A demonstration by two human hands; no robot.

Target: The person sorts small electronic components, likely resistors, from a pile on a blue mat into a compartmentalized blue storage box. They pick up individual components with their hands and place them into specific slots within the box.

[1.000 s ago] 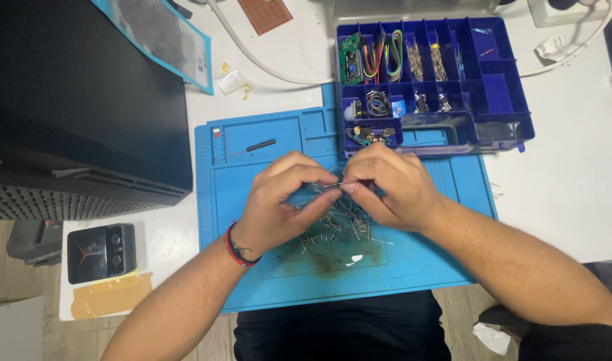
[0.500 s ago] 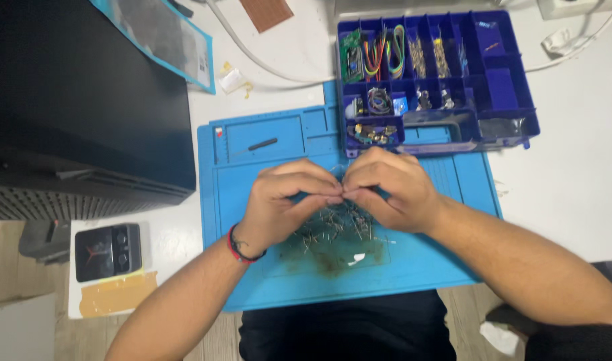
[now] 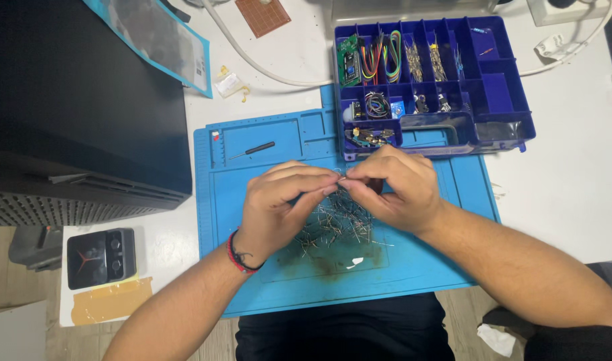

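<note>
White tabletop (image 3: 573, 194), carrying a blue work mat (image 3: 266, 267) at centre. Dark blue compartment box (image 3: 513, 87) overlapping the mat's far right corner. Large black case (image 3: 85, 100) at left, small black device (image 3: 100, 257) and tan tape patch (image 3: 112, 301) near the front edge.

Bare blue mat (image 3: 413, 264) lies open near the body. The blue parts box (image 3: 500, 80) blocks the far right; a black case (image 3: 85, 100) walls the left.
</note>
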